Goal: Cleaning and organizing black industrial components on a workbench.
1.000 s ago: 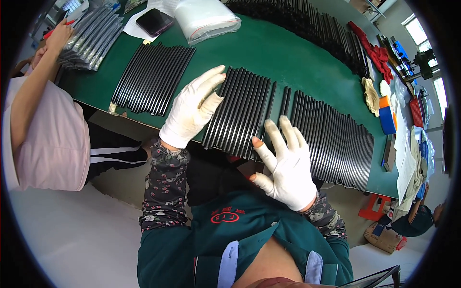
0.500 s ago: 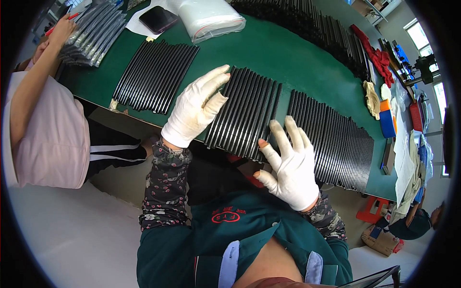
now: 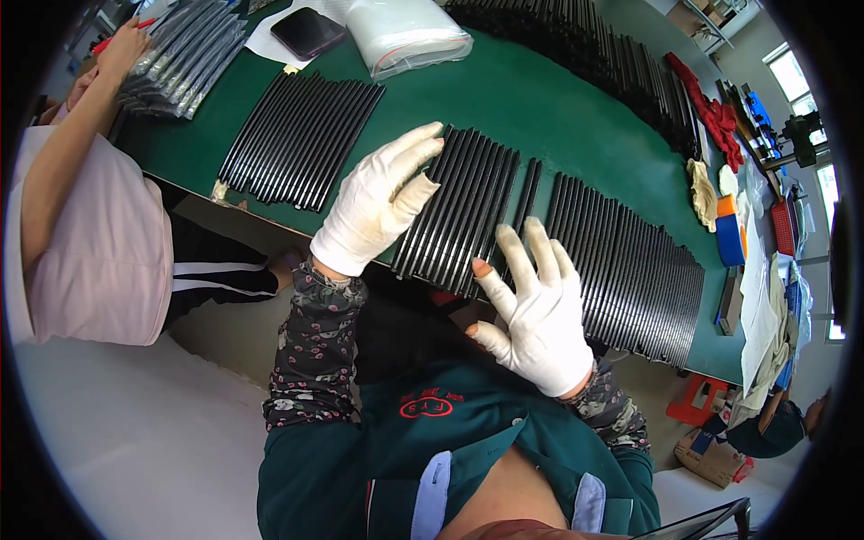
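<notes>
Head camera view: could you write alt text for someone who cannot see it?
Two white-gloved hands, left and right, lie spread on a row of thin black strips on a green table. A person in pink sits at left.

White gloves on left hand and right hand; floral-patterned dark sleeves. Glossy black strips on a green table. Red cloth, black phone.

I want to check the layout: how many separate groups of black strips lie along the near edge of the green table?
3: one group at the left, one under the left hand, one beyond the right hand. More strips lie along the far edge.
</notes>
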### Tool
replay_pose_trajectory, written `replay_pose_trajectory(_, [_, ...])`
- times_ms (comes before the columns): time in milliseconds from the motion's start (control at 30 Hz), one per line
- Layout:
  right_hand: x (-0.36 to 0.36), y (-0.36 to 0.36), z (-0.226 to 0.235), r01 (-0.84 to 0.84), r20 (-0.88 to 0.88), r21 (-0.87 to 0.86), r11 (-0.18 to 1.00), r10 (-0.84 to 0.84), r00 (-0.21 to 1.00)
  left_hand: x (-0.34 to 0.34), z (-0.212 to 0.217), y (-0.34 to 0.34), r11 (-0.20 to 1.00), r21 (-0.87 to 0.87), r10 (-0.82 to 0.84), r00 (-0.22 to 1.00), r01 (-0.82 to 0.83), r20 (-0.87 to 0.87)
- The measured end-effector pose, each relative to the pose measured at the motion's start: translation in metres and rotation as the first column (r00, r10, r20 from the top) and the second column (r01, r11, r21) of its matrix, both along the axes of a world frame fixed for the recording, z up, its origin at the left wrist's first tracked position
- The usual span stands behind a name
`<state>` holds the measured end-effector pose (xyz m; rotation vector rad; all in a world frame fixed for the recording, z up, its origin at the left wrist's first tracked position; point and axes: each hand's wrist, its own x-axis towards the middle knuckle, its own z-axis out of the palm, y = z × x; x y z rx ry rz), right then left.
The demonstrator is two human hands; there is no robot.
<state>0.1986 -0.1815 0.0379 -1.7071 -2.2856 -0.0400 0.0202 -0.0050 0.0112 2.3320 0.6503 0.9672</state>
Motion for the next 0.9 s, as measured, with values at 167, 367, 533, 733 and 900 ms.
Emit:
replay_pose_trajectory(167, [-0.002, 0.004, 0.003, 0.010, -0.033, 0.036, 0.999, -0.009, 0.999, 0.001, 0.001, -0.001, 1.000, 0.002, -0.002, 1.000, 0.001, 0.002])
replay_pose_trajectory(367, [-0.011, 0.009, 0.001, -0.017, -0.011, 0.012, 1.000, 0.017, 1.000, 0.004, 0.001, -0.003, 1.000, 0.001, 0.014, 0.998, -0.014, 0.069])
replay_pose_trajectory(533, [-0.010, 0.011, 0.004, -0.016, -0.040, 0.007, 1.000, 0.016, 0.999, 0.000, 0.001, -0.003, 1.000, -0.005, -0.006, 1.000, 0.006, 0.016])
replay_pose_trajectory(733, [-0.020, 0.020, 0.001, -0.037, -0.023, 0.017, 0.999, 0.038, 0.999, 0.002, 0.003, 0.000, 1.000, -0.020, -0.015, 1.000, 0.016, 0.019])
replay_pose_trajectory(900, [-0.012, 0.017, 0.010, -0.019, -0.074, 0.091, 0.996, 0.026, 0.997, 0.002, 0.001, 0.003, 1.000, 0.013, -0.002, 1.000, 0.002, 0.015])
